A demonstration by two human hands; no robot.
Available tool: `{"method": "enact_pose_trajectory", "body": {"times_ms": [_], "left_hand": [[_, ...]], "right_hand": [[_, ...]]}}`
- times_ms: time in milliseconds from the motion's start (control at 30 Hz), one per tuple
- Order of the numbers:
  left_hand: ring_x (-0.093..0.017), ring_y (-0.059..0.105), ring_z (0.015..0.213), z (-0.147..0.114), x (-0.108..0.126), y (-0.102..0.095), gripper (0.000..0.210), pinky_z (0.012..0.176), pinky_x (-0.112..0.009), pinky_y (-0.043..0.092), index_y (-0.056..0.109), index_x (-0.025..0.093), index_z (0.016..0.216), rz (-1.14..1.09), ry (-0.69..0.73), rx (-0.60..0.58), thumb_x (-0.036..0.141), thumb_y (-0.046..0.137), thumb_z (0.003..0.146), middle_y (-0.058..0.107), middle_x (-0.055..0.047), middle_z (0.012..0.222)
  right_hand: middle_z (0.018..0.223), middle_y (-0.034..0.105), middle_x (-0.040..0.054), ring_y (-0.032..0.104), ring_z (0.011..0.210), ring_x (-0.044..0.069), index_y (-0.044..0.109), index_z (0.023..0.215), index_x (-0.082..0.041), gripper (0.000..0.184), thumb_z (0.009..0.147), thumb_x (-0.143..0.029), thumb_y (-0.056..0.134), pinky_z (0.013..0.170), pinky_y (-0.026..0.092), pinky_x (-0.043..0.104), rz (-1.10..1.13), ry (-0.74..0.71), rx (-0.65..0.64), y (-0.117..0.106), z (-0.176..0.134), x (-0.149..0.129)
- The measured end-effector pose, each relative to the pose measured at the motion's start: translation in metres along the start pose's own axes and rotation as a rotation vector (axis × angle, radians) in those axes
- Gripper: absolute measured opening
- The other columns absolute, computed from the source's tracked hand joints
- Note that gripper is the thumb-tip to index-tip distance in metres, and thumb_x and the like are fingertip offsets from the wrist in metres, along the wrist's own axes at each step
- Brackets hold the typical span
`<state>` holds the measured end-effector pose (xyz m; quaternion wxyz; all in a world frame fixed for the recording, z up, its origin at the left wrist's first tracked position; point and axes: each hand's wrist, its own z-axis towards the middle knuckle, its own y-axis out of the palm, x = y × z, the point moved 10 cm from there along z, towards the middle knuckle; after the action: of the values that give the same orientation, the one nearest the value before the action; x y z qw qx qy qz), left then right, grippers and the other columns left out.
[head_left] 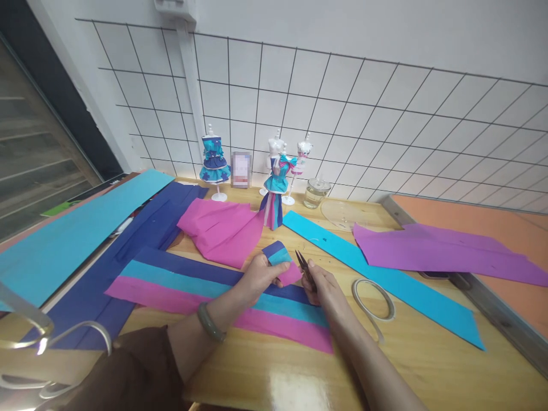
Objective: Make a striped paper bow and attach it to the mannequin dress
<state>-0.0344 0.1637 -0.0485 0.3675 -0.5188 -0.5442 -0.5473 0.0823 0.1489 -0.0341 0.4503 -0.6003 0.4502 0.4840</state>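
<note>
My left hand [262, 275] pinches a small striped piece of crepe paper [279, 258] in navy, light blue and pink. Black pointed tweezers [309, 272] are gripped in my right hand [324, 285], their tips slightly apart beside that piece's right edge. Beneath both hands lies a long strip of crepe paper [180, 279] banded in the same three colours. Behind the hands stands a small mannequin in a turquoise dress [277, 182], its striped skirt hanging over the front. A pink crepe sheet [222, 231] spreads out just left of it.
At right lie a roll of double-sided tape [391, 308], a bright blue strip [411, 297] and a purple sheet [440, 248]. Farther back are a glass jar [315, 194] and another dressed mannequin [214, 162]. Navy paper [128, 262], a light blue sheet [85, 228] and metal scissors [40, 325] occupy the left.
</note>
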Motion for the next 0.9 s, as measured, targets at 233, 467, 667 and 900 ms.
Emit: {"method": "enact_pose_trajectory", "body": {"times_ms": [233, 467, 667, 900], "left_hand": [[-0.008, 0.046, 0.040, -0.006, 0.013, 0.010, 0.028, 0.039, -0.019, 0.035, 0.055, 0.014, 0.056, 0.187, 0.081, -0.048, 0.038, 0.061, 0.069, 0.052, 0.000, 0.048], [-0.008, 0.044, 0.040, -0.008, 0.014, 0.008, 0.030, 0.038, -0.019, 0.035, 0.052, 0.015, 0.059, 0.297, 0.140, -0.009, 0.043, 0.059, 0.070, 0.047, 0.002, 0.048], [-0.008, 0.046, 0.041, -0.003, 0.002, 0.010, 0.034, 0.040, -0.019, 0.035, 0.055, 0.013, 0.063, 0.272, 0.100, -0.072, 0.045, 0.057, 0.071, 0.050, 0.001, 0.049], [-0.007, 0.048, 0.045, -0.001, -0.004, 0.017, 0.033, 0.044, -0.019, 0.039, 0.058, 0.011, 0.075, 0.067, 0.014, -0.161, 0.044, 0.060, 0.070, 0.056, -0.001, 0.059]], "right_hand": [[0.047, 0.026, -0.0092, 0.018, 0.037, 0.005, 0.052, 0.081, -0.016, 0.042, 0.075, -0.058, 0.048, 0.037, 0.012, 0.020, 0.162, 0.027, -0.033, 0.002, -0.003, -0.005], [0.043, 0.028, -0.0102, 0.020, 0.036, 0.004, 0.055, 0.080, -0.015, 0.039, 0.064, -0.048, 0.065, 0.036, 0.013, 0.020, 0.073, 0.053, -0.028, 0.001, -0.001, 0.006], [0.043, 0.028, -0.0101, 0.020, 0.036, 0.004, 0.054, 0.075, -0.016, 0.033, 0.066, -0.045, 0.065, 0.036, 0.013, 0.020, 0.111, 0.050, -0.034, 0.001, -0.001, 0.003], [0.042, 0.031, -0.0097, 0.022, 0.035, 0.004, 0.055, 0.074, -0.016, 0.032, 0.066, -0.046, 0.063, 0.035, 0.015, 0.020, 0.089, 0.061, -0.028, 0.000, 0.001, 0.007]]}}
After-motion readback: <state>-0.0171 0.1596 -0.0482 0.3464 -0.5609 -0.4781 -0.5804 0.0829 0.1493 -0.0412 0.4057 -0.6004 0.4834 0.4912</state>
